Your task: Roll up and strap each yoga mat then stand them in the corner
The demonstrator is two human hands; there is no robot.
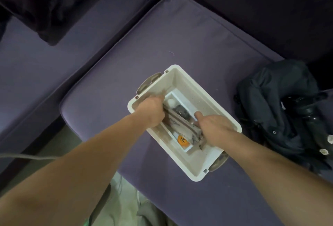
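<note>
Purple sofa cushion (189, 36) is seen from above, with a white plastic bin (201, 160) set on it at a slant. Grey-brown latch handles are fitted at the bin's far-left (148, 82) and near-right (219, 164) ends.

Inside the bin a white inner tray (182, 96) is seated. It holds a white round item (171, 102), a dark grey item (182, 113) and an orange ball (182, 140) with dark print.

A beige pouch (182, 124) with printed lettering (unreadable) is laid across the tray.
- left hand (151, 112): fingers curled, the pouch's far-left end is gripped.
- right hand (214, 126): the near-right end is gripped, one digit is held straight along the pouch.

Both forearms are bare and reach into the bin.

The yoga mat's position and look cannot be told from this view.

Dark jacket (273, 103) is bunched on the cushion to the right, near the bin but apart from it. Dark pillow (45, 4) lies at far left. Grey cable (27, 156) runs along the near-left edge.
</note>
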